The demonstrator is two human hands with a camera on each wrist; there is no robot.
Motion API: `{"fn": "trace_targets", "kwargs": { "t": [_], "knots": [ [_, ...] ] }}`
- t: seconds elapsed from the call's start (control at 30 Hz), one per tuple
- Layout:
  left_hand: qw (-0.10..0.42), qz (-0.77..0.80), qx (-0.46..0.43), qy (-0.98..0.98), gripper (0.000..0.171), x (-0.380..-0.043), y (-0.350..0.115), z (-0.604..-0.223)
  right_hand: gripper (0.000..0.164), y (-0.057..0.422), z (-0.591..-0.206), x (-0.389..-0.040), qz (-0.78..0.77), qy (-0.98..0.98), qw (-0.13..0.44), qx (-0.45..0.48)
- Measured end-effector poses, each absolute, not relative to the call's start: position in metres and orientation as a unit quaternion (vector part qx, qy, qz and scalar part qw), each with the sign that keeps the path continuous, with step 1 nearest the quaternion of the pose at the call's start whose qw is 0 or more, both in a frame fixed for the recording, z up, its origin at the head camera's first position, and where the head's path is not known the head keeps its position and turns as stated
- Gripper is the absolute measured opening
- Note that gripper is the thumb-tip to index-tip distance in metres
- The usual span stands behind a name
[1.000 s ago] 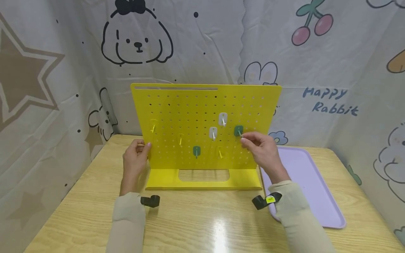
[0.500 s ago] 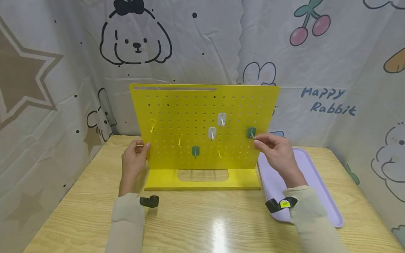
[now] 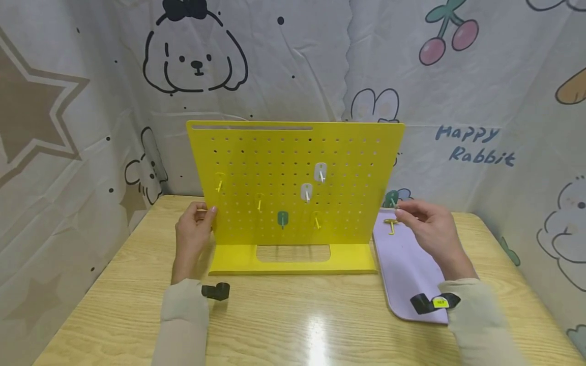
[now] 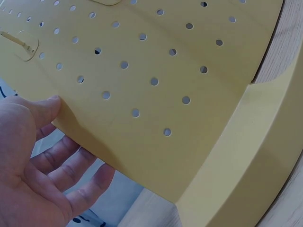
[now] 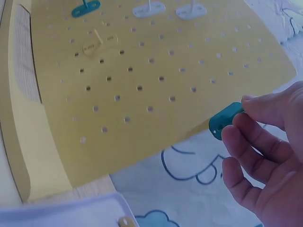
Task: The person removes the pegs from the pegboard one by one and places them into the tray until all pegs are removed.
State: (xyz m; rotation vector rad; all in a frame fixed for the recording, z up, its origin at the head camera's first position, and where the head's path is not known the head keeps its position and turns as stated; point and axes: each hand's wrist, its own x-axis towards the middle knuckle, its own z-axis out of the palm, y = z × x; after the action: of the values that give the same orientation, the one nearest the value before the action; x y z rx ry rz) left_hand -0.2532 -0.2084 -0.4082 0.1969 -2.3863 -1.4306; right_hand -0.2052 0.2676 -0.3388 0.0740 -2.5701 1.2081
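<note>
A yellow pegboard (image 3: 293, 152) stands upright on its base. My left hand (image 3: 194, 229) grips its left edge, the thumb in front and the fingers behind, as the left wrist view shows. Off the right edge, over the far end of the tray, my right hand (image 3: 432, 231) pinches a green pegboard hook (image 5: 225, 119) by its peg. White hooks (image 3: 320, 173), yellow hooks (image 3: 259, 202) and another green hook (image 3: 283, 218) are fixed on the board.
A lilac tray (image 3: 407, 274) lies right of the board, partly under my right forearm. In it, near the far end, is a yellow hook (image 3: 391, 225). The wooden table (image 3: 274, 315) extends in front. A printed curtain (image 3: 293, 61) hangs behind.
My right hand has moved right with the green hook, from in front of the board to past its right edge. The yellow hook in the tray has come into view. My left hand stays put.
</note>
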Motion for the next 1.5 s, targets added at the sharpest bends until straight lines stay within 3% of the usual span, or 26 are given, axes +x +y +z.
{"fn": "trace_targets", "kwargs": {
  "t": [0.3,0.83,1.13,1.33,1.5],
  "knots": [
    [0.173,-0.509,0.076,-0.840,0.035,-0.253,-0.209,-0.408,0.034,0.285,-0.349,-0.210,0.399,-0.906,0.143,0.002],
    [0.174,-0.513,0.077,-0.837,0.034,-0.254,-0.207,-0.407,0.031,0.313,-0.385,-0.234,0.387,-0.917,0.061,-0.069],
    [0.179,-0.512,0.079,-0.836,0.033,-0.254,-0.208,-0.409,0.027,0.325,-0.403,-0.253,0.327,-0.943,0.047,-0.035],
    [0.178,-0.510,0.081,-0.838,0.034,-0.253,-0.208,-0.410,0.021,0.328,-0.413,-0.262,0.276,-0.959,0.070,0.018],
    [0.174,-0.517,0.084,-0.834,0.034,-0.253,-0.208,-0.410,0.025,0.327,-0.418,-0.267,0.270,-0.962,0.038,-0.003]
  ]
}}
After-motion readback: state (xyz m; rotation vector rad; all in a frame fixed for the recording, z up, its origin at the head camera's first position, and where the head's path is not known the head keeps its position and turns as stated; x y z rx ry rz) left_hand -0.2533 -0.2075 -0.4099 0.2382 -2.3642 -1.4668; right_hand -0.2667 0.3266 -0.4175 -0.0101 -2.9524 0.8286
